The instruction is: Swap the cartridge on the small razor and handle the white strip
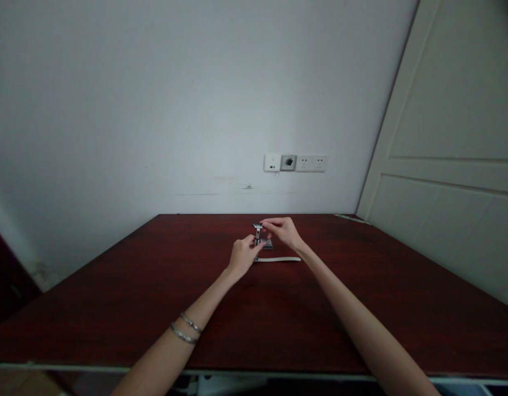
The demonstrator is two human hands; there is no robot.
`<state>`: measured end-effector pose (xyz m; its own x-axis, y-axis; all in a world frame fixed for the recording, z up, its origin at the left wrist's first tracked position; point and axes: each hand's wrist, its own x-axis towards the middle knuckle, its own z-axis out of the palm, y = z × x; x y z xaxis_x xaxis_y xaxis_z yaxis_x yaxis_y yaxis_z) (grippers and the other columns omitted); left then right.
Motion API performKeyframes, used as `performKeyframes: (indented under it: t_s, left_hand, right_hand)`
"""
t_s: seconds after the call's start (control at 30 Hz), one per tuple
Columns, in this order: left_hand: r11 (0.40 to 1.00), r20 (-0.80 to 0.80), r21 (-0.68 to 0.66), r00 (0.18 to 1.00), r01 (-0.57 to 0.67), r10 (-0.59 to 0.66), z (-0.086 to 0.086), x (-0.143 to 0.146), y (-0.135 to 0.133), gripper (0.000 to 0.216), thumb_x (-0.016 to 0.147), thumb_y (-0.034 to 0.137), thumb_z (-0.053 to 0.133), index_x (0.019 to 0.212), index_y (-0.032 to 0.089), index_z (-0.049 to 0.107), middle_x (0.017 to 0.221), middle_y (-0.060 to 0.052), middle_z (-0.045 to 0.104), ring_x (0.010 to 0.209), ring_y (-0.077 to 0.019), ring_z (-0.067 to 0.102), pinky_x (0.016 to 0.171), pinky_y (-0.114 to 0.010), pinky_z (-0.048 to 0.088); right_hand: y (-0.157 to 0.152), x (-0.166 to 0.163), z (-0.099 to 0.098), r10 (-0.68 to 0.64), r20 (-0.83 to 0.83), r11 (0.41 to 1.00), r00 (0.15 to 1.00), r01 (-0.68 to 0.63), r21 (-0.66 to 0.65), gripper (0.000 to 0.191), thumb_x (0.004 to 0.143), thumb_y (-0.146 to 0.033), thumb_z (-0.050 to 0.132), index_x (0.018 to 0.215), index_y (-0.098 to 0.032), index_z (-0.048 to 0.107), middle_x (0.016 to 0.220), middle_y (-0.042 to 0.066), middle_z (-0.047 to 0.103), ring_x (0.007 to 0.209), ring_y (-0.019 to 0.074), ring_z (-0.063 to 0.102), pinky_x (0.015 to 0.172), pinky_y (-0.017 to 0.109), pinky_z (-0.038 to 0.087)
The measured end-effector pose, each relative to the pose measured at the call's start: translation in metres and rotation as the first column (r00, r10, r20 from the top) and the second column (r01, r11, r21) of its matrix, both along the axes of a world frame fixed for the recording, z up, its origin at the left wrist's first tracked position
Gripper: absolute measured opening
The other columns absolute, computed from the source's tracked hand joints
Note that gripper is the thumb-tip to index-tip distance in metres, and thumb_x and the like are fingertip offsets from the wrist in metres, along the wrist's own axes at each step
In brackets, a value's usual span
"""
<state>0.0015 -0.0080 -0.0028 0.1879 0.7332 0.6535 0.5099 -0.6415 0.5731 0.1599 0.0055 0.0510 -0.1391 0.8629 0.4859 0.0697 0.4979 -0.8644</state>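
Behind the far edge of the dark red-brown surface [254, 324] rises a pale wall [188, 99], with a row of sockets [312, 163] mounted on it, a little right of the middle. A light panelled door [456, 126] leans into view along the right edge, and a thin strip [351, 218] lies at the far right corner. You have both arms stretched over the near edge, and your hands meet near the far edge, about midway between the left and right edges. Between them stands a T-shaped metallic tool [258, 233], which resembles a razor, held roughly upright with its crosspiece on top. Your left hand [241, 256] is closed on the lower part of the handle, thumb pointing toward the right edge; two silvery bracelets [182, 334] circle that forearm. Your right hand [283, 231] reaches in from the right, thumb and forefinger pinching at the right end of the crosspiece, the other fingers curled below. Just right of the handle you have a small dark, shiny case [268, 245], partly behind your left thumb; you cannot tell whether the thumb touches it. Nearer to you, a slim whitish band [281, 259] lies flat, running from near the tool's lower end toward the right edge.
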Motion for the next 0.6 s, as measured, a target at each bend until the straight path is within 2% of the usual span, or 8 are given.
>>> performKeyframes:
  t_s: [0.17,0.4,0.6]
  left_hand:
    - [1.000,-0.019,-0.007,1.000,0.003,-0.003,0.001,0.000,-0.001,0.030,0.079,0.041,0.055,0.065,0.015,0.060,0.059,-0.003,0.064,0.053,-0.0131,0.056,0.053,-0.020,0.037]
    - [0.996,0.056,-0.063,0.997,0.058,-0.054,0.006,0.003,-0.009,0.033,0.082,0.042,0.049,0.065,0.014,0.060,0.049,0.000,0.058,0.045,-0.0108,0.055,0.047,-0.018,0.038]
    - [0.994,0.099,-0.090,0.994,0.061,-0.052,0.007,0.004,-0.010,0.033,0.082,0.040,0.048,0.063,0.015,0.057,0.046,0.001,0.056,0.041,-0.0098,0.054,0.044,-0.017,0.038]
  right_hand:
    - [-0.001,-0.001,0.000,0.007,0.033,1.000,0.999,-0.007,0.013,0.034,0.065,-0.042,0.067,0.080,-0.012,0.072,0.063,0.004,0.068,0.043,0.0100,0.054,0.045,0.024,0.047]
    - [-0.004,-0.004,0.001,0.042,0.029,0.998,0.999,-0.044,0.048,0.030,0.065,-0.042,0.066,0.076,-0.014,0.072,0.065,0.003,0.068,0.048,0.0126,0.058,0.047,0.025,0.049]
    - [-0.008,-0.005,0.002,0.042,0.008,0.998,0.999,-0.042,0.055,0.029,0.066,-0.042,0.066,0.076,-0.014,0.071,0.067,0.003,0.067,0.050,0.0135,0.059,0.050,0.027,0.052]
